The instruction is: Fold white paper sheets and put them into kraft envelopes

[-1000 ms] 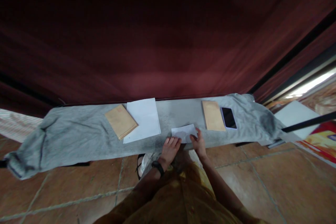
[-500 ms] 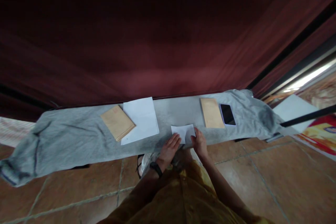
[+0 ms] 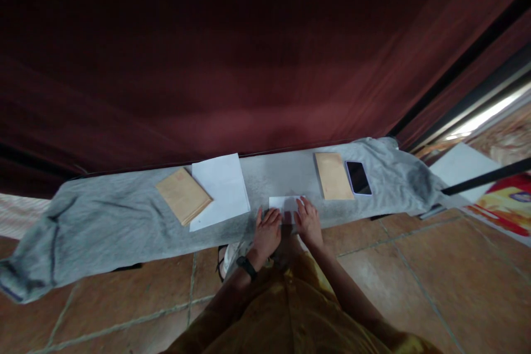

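Observation:
A small folded white paper (image 3: 286,202) lies near the front edge of the grey cloth (image 3: 274,168). My left hand (image 3: 267,233) rests on its left part, fingers apart and thumb out to the side. On its right part lies my right hand (image 3: 309,225), fingers stretched forward over the paper's edge. Neither hand grips anything. The lower part of the paper is partly covered by the hands.
Larger white sheets (image 3: 222,191) lie left of centre, overlapped by a stack of brown envelopes (image 3: 182,194). At the right are another brown envelope (image 3: 334,176) and a phone (image 3: 359,178). A dark red curtain (image 3: 249,94) hangs behind; tiled floor (image 3: 398,276) is below.
My right hand has let go of the paper's right edge and spread onto its top. The paper looks flatter, and my left fingers have spread.

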Action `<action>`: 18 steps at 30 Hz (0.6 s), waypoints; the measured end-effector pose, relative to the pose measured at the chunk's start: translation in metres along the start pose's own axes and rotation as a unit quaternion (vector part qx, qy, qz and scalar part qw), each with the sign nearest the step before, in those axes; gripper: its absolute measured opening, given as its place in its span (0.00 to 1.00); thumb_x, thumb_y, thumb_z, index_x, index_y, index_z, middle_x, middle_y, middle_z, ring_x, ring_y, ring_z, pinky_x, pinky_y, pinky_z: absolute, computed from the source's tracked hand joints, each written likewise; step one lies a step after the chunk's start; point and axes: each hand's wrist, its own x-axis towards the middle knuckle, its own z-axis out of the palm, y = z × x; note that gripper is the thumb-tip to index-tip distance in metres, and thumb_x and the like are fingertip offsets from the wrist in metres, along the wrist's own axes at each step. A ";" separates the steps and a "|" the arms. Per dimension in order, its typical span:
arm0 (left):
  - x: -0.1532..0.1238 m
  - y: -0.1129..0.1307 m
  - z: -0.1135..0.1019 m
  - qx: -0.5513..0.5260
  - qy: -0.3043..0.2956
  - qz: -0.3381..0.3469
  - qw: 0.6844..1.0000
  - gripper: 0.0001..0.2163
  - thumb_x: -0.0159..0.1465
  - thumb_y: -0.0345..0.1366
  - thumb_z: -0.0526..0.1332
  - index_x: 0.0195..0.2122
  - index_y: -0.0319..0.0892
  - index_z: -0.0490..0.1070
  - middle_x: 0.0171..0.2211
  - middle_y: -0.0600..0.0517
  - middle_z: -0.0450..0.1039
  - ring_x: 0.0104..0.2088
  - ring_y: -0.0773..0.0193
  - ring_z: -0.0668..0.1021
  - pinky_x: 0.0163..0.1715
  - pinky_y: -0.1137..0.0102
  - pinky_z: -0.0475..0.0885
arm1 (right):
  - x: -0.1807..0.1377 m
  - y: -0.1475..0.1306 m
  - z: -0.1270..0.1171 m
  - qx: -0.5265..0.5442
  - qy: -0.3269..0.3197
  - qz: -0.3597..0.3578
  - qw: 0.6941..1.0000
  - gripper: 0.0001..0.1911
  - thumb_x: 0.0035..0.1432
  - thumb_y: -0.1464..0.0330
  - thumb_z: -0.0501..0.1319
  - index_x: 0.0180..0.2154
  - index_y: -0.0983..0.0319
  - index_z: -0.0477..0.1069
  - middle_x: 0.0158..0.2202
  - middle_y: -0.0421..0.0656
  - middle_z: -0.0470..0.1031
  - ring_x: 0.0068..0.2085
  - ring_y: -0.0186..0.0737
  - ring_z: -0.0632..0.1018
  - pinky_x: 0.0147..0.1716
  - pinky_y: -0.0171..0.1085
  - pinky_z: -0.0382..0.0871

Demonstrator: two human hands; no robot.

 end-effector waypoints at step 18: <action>0.019 -0.002 0.022 0.048 0.057 -0.089 0.993 0.28 0.73 0.42 0.46 0.71 0.33 0.50 0.71 0.39 0.53 0.71 0.54 0.56 0.69 0.53 0.54 | -0.005 0.024 0.016 -0.066 -0.015 -0.026 0.997 0.29 0.73 0.59 0.46 0.68 0.69 0.57 0.69 0.56 0.58 0.68 0.53 0.62 0.66 0.54 0.51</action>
